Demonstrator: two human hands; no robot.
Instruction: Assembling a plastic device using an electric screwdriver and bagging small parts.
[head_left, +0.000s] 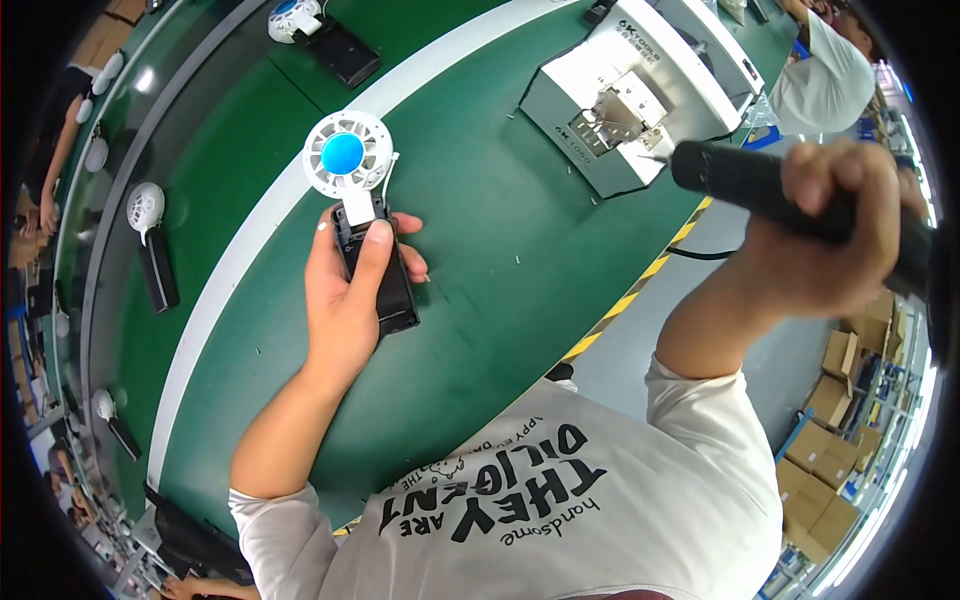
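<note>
My left hand point(345, 290) is closed around the black handle of a handheld fan point(395, 295). The handle's upper face looks uncovered, with inner parts showing under my thumb. Its round white fan head point(347, 155) has a blue disc in the middle and points away from me; a white wire loops down its right side. Raised at the right, my right hand point(825, 230) grips a black electric screwdriver point(745, 180), blurred at its rear. The screwdriver's tip points left, close to the front of a silver-and-black screw feeder point(625, 100); whether it touches cannot be seen.
Several more fans lie on the green conveyor belt point(215, 215) beyond a white rail point(235, 245). Small loose screws dot the green bench point(480, 270). Yellow-black tape point(625, 300) marks its near edge. Another person point(825, 80) sits at the upper right; cartons point(825, 445) stand at the right.
</note>
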